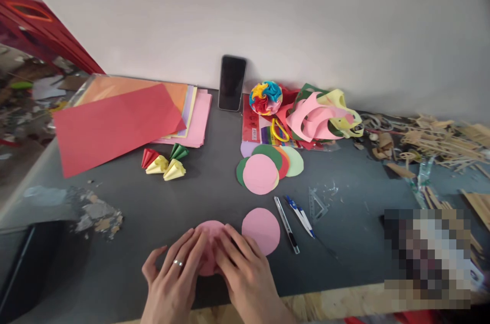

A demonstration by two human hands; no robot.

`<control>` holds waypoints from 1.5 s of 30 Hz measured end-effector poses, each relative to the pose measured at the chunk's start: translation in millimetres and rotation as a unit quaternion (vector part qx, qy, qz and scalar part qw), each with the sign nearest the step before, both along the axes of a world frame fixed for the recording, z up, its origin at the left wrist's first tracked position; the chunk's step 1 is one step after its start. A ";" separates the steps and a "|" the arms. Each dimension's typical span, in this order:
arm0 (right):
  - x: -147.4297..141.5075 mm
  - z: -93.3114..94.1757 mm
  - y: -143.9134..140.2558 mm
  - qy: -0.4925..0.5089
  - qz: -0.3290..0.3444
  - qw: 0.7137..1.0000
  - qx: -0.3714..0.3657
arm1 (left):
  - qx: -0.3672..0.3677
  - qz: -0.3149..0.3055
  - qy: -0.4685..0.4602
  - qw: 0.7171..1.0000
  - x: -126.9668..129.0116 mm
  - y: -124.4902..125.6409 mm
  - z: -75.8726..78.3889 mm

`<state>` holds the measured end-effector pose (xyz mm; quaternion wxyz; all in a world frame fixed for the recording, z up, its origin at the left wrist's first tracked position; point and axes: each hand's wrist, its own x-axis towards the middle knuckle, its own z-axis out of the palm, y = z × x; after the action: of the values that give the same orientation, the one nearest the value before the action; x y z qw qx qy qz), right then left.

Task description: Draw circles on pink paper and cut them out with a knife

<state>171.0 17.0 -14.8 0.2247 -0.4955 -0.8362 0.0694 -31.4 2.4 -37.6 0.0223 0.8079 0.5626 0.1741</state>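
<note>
A pink paper circle [209, 262] lies on the grey table near its front edge, with both my hands over it. My left hand [172, 268], wearing a ring, has its fingertips pressed on the left part; its thumb shows out to the side. My right hand [245, 268] presses the right part with its fingers close together. The paper looks puckered between the fingertips, and its lower edges are partly hidden. Just right of my right hand lies a second pink circle [261, 231], flat. Behind it is a fanned pile of coloured paper circles [260, 174].
Folded paper cones [165, 162] stand at left, before coloured sheets [118, 127]. A phone [231, 82] leans on the wall beside a paper ball [265, 98] and cut scraps [317, 117]. A cutter knife [286, 224], pens [300, 216] and wooden sticks [440, 138] lie right.
</note>
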 end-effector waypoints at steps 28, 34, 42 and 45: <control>2.4 -3.3 -8.3 0.144 -0.066 0.987 -0.011 | -0.043 0.031 -0.006 0.999 7.1 -1.3 -4.2; 3.5 -0.2 -7.9 0.126 -0.058 0.990 0.021 | -0.065 0.024 -0.040 0.997 8.7 -6.8 -3.6; 11.9 8.5 -21.0 0.112 -0.033 0.988 0.105 | -0.364 0.106 -0.464 0.801 -0.2 -4.5 20.3; 15.2 17.1 -18.0 0.068 0.011 0.988 0.138 | -0.433 0.136 -0.536 0.712 1.2 -0.3 28.1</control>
<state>186.1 -1.0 2.2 0.3460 -0.4451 -0.8259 -0.0107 -30.2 2.1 -9.5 0.6434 0.3955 0.5739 0.3168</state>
